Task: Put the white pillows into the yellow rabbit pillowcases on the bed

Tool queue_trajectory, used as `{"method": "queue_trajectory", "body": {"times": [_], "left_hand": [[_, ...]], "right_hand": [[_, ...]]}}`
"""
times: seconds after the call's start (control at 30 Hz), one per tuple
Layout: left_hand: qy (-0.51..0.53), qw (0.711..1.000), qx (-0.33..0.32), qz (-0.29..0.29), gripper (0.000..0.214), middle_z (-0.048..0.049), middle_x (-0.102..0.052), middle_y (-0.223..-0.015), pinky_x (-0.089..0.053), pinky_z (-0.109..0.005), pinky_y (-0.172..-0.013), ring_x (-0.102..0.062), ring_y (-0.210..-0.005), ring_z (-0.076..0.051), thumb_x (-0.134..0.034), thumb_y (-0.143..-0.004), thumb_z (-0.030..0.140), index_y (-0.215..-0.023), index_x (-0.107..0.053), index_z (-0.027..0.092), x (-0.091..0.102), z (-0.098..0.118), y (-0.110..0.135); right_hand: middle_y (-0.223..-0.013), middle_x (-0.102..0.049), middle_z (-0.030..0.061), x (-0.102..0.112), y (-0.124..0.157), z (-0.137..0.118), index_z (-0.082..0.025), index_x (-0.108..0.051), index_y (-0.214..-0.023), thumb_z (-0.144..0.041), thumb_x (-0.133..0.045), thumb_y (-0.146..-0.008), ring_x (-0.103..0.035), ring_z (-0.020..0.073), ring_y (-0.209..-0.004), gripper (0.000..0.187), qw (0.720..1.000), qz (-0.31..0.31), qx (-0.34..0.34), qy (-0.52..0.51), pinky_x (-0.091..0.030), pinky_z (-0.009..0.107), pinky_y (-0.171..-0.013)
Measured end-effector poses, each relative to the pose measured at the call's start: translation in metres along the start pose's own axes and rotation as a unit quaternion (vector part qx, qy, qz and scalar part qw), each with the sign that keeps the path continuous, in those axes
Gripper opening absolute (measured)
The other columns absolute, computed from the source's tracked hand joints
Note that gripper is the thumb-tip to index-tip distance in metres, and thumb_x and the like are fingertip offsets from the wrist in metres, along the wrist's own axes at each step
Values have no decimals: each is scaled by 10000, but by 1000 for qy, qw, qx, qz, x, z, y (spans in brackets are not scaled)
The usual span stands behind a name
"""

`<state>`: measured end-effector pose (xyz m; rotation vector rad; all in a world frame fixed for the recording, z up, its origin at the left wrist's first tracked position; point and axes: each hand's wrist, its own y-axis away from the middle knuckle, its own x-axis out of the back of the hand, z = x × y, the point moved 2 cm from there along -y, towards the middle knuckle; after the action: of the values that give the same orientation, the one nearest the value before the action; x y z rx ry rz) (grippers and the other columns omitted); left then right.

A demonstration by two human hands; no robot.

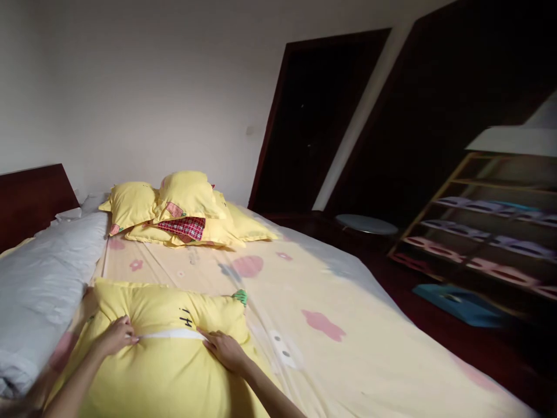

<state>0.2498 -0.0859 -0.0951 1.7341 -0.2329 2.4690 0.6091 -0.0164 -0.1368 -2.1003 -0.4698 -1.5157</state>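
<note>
A yellow pillow (165, 360) lies on the bed right in front of me, with a white strip (172, 334) running across its opening. My left hand (114, 337) rests on the pillow at the left end of that strip, fingers curled and pinching the fabric edge. My right hand (225, 349) presses on the pillow at the strip's right end, fingers closed on the fabric there.
Several yellow pillows (183, 209) are piled at the head of the bed, one with a red checked patch. A grey-white quilt (43, 284) lies along the left. The pale yellow sheet (348, 348) stretches right. A shoe rack (491, 232) and blue box (461, 303) stand beyond.
</note>
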Motion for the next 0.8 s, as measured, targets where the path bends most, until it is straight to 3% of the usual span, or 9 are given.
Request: {"method": "queue_trajectory", "body": {"times": [0.13,0.27,0.33,0.43,0.5,0.6,0.7,0.8], "left_hand": [[-36,997,36,65,393,-120,-663,-1111,-448,-447,-963,-593,-1081,-258,-322,-960,314,-1018,-684,175,-21,5,3],[-4,983,-3,182,426,-120,-659,-1224,-483,-398,-994,-601,-1149,-225,-304,-974,345,-1251,-587,189,-14,16,-2],[1,977,-63,202,454,-107,-623,-1322,-471,-366,-1041,-561,-1240,-203,-324,-974,367,-1349,-520,204,-14,35,-5],[-53,971,-121,198,560,-101,-506,-1471,-397,-401,-1119,-438,-1371,-229,-390,-956,424,-1473,-374,211,-27,67,-7],[-105,971,-88,198,537,-114,-553,-1409,-394,-457,-1086,-479,-1310,-267,-398,-953,424,-1442,-421,204,-44,78,-8],[-141,973,-28,182,380,-88,-663,-1131,-429,-457,-953,-580,-1049,-252,-370,-965,373,-1223,-600,213,-66,76,-5],[-144,971,-37,185,313,-60,-649,-963,-434,-411,-869,-568,-922,-233,-369,-968,360,-1009,-647,224,-64,70,-5],[-153,959,-45,232,286,-69,-628,-899,-439,-375,-819,-559,-881,-227,-391,-962,311,-908,-652,209,-39,73,-13]], "right_hand": [[-953,-726,96,11,6,-5,-257,-713,-1138,-320,-402,-948,-649,237,-886,369,999,17,-35,3,-454,339,-771],[-1227,-639,131,31,12,-18,-268,-569,-1351,-261,-395,-931,-598,262,-1083,455,992,115,-38,-29,-447,406,-907],[-1394,-551,111,25,12,-37,-302,-421,-1465,-332,-384,-955,-527,266,-1233,513,988,150,-19,-42,-409,436,-998],[-1481,-480,112,-5,4,-71,-303,-320,-1513,-471,-341,-979,-426,296,-1348,561,992,121,-18,-14,-336,497,-1062],[-1381,-565,137,-27,-1,-89,-264,-416,-1457,-477,-354,-979,-485,314,-1275,526,995,96,-24,5,-357,495,-1019],[-1111,-654,105,-40,-3,-103,-237,-551,-1274,-441,-412,-972,-579,273,-1013,390,992,126,-16,2,-405,426,-894],[-924,-617,58,-23,-6,-104,-226,-592,-1047,-398,-483,-943,-547,237,-836,229,983,182,-3,6,-403,367,-772],[-825,-579,49,10,-17,-102,-216,-585,-879,-319,-495,-934,-507,227,-766,147,974,226,7,29,-383,341,-700]]}}
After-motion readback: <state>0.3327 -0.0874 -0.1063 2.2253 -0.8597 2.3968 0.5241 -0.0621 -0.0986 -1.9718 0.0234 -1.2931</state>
